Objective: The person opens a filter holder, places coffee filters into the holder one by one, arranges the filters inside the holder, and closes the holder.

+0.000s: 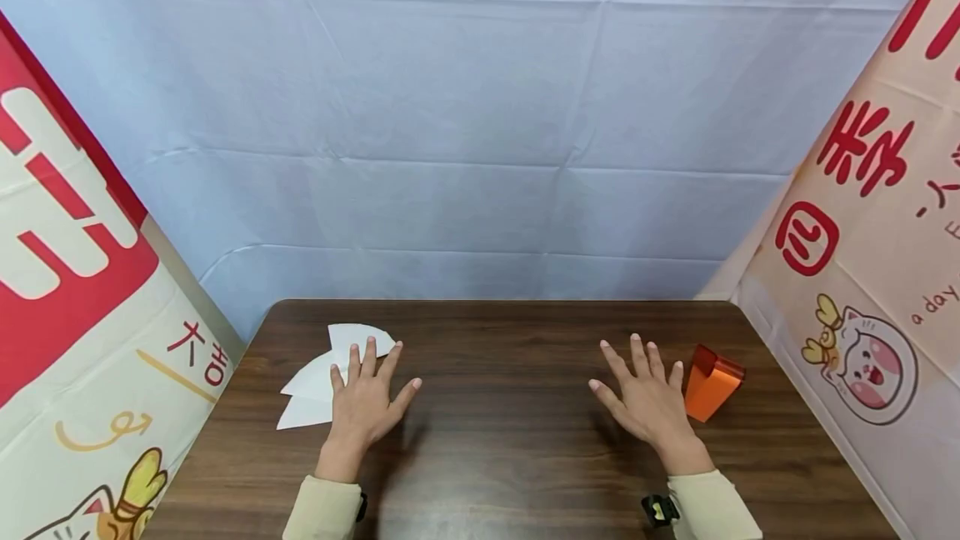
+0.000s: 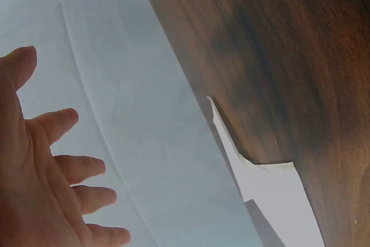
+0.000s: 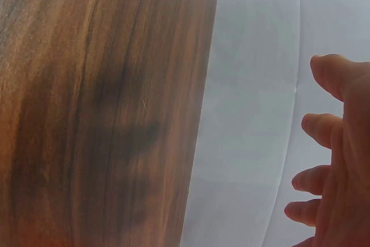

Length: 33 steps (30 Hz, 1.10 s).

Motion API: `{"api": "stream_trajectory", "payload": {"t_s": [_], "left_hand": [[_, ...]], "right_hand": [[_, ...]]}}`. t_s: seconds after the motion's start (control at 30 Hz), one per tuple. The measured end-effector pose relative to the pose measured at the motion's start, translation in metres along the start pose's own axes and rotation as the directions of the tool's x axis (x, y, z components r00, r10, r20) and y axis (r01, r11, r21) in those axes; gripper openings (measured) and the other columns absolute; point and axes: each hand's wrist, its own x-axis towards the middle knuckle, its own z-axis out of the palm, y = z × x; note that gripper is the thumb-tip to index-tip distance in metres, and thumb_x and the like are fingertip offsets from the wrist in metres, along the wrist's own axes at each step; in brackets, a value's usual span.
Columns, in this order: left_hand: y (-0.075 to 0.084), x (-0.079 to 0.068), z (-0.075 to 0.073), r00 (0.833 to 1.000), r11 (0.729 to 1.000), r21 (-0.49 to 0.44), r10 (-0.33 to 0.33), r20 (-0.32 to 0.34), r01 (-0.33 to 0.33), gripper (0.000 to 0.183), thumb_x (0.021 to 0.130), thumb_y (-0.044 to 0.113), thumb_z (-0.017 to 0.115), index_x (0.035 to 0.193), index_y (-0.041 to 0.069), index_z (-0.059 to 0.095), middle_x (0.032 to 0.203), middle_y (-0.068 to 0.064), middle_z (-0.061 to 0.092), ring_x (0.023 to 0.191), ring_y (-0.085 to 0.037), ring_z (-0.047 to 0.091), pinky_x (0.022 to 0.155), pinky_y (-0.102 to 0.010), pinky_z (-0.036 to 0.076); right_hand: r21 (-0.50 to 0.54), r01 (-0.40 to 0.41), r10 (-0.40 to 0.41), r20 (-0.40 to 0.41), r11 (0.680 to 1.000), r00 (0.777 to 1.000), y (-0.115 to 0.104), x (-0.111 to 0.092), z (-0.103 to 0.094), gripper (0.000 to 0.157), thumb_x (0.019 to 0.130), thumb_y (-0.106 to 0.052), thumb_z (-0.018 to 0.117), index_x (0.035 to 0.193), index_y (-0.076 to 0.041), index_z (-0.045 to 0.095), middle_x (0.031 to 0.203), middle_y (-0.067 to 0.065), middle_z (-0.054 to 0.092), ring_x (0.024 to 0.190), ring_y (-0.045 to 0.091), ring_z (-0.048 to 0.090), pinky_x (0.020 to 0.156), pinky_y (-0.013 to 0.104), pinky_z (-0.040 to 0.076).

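My left hand point(image 1: 366, 407) hovers with spread fingers above the table, partly covering several white paper pieces point(image 1: 311, 382) with curved and pointed edges. In the left wrist view the white paper point(image 2: 277, 195) lies on the wood, apart from the fingers. My right hand point(image 1: 651, 407), fingers also spread and holding nothing, hovers on the other side. Just right of it stands an orange object point(image 1: 711, 390), box-like with a darker red-orange part at its top left; its exact kind cannot be told. In the right wrist view, the hand point(image 3: 347, 160) has only wood and cloth before it.
The dark wooden table point(image 1: 510, 473) has rounded far corners. Behind it hangs a pale blue creased cloth point(image 1: 450, 123). Printed banners stand close on the left point(image 1: 97, 340) and right point(image 1: 862, 273). Dark bands with small devices point(image 1: 660, 511) sit at both wrists.
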Motion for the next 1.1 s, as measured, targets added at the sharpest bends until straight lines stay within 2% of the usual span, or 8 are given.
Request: {"api": "stream_trajectory", "payload": {"t_s": [0.2,0.3,0.43,0.5,0.57,0.67,0.87,1.1], "left_hand": [[0.0007,-0.0002,0.0,1.0,1.0,0.006,0.004,0.003,-0.004,0.068,0.089,0.062,0.044,0.144,0.021,0.039,0.148,-0.022,0.021,0.134,-0.046,0.014,0.097,-0.069,0.009],[0.0004,-0.0004,-0.0003,1.0,1.0,0.004,0.005,-0.004,-0.005,0.068,0.089,0.06,0.045,0.143,0.02,0.04,0.147,-0.023,0.023,0.133,-0.046,0.017,0.097,-0.068,0.014],[-0.0011,0.0009,0.0006,0.996,0.998,0.027,0.053,-0.074,-0.051,0.062,0.086,0.051,0.058,0.135,0.014,0.051,0.134,-0.023,0.044,0.119,-0.042,0.043,0.088,-0.058,0.037],[-0.0018,0.0018,0.0015,0.989,0.994,0.055,0.096,-0.115,-0.091,0.056,0.084,0.045,0.064,0.127,0.011,0.058,0.12,-0.02,0.056,0.102,-0.038,0.056,0.075,-0.051,0.046],[-0.0024,0.0021,0.0022,0.981,0.989,0.087,0.131,-0.141,-0.12,0.049,0.081,0.041,0.069,0.119,0.01,0.063,0.108,-0.017,0.062,0.088,-0.034,0.061,0.063,-0.047,0.049],[-0.0024,0.0019,0.0028,0.977,0.983,0.12,0.157,-0.143,-0.14,0.044,0.079,0.039,0.071,0.112,0.01,0.067,0.101,-0.015,0.064,0.08,-0.031,0.062,0.057,-0.044,0.049],[-0.0021,0.0018,0.0029,0.976,0.981,0.134,0.161,-0.149,-0.142,0.044,0.078,0.041,0.072,0.11,0.011,0.068,0.1,-0.015,0.064,0.08,-0.031,0.062,0.057,-0.044,0.048],[0.0,0.0003,0.0019,0.977,0.985,0.097,0.154,-0.148,-0.14,0.046,0.078,0.044,0.071,0.111,0.012,0.068,0.102,-0.015,0.064,0.083,-0.032,0.062,0.059,-0.045,0.049]], "right_hand": [[0.01,0.005,-0.005,-0.003,1.0,1.0,0.0001,0.0011,0.0011,0.07,0.091,-0.058,0.043,0.146,-0.016,0.032,0.148,0.029,0.012,0.132,0.05,0.01,0.094,0.072,0.0],[0.008,0.014,-0.014,-0.005,1.0,1.0,-0.0003,0.0022,0.0015,0.073,0.089,-0.057,0.05,0.146,-0.016,0.032,0.148,0.029,0.012,0.132,0.05,0.01,0.094,0.072,0.002],[-0.01,0.035,-0.035,-0.018,0.999,0.999,-0.0018,0.0031,0.0008,0.071,0.084,-0.046,0.065,0.141,-0.011,0.042,0.141,0.032,0.027,0.125,0.051,0.028,0.091,0.069,0.024],[-0.018,0.036,-0.037,-0.009,0.999,0.999,-0.0033,0.0031,-0.0001,0.063,0.082,-0.038,0.07,0.134,-0.008,0.05,0.132,0.034,0.038,0.114,0.051,0.041,0.08,0.064,0.039],[-0.027,0.035,-0.034,0.009,0.999,0.999,-0.0049,0.0032,-0.001,0.056,0.081,-0.034,0.071,0.127,-0.006,0.057,0.123,0.034,0.047,0.101,0.05,0.05,0.066,0.058,0.046],[-0.034,0.028,-0.027,0.033,0.999,0.999,-0.0069,0.0034,-0.0024,0.05,0.08,-0.032,0.072,0.122,-0.006,0.061,0.117,0.032,0.051,0.092,0.047,0.054,0.056,0.053,0.048],[-0.037,0.035,-0.035,0.01,0.999,0.999,-0.0082,0.0031,-0.0027,0.051,0.079,-0.032,0.074,0.121,-0.005,0.062,0.116,0.032,0.051,0.09,0.047,0.055,0.057,0.053,0.048],[-0.013,0.014,-0.013,0.049,1.0,0.999,-0.0087,0.0,-0.0036,0.053,0.08,-0.033,0.072,0.124,-0.006,0.059,0.12,0.033,0.049,0.094,0.049,0.054,0.061,0.056,0.047]]}}
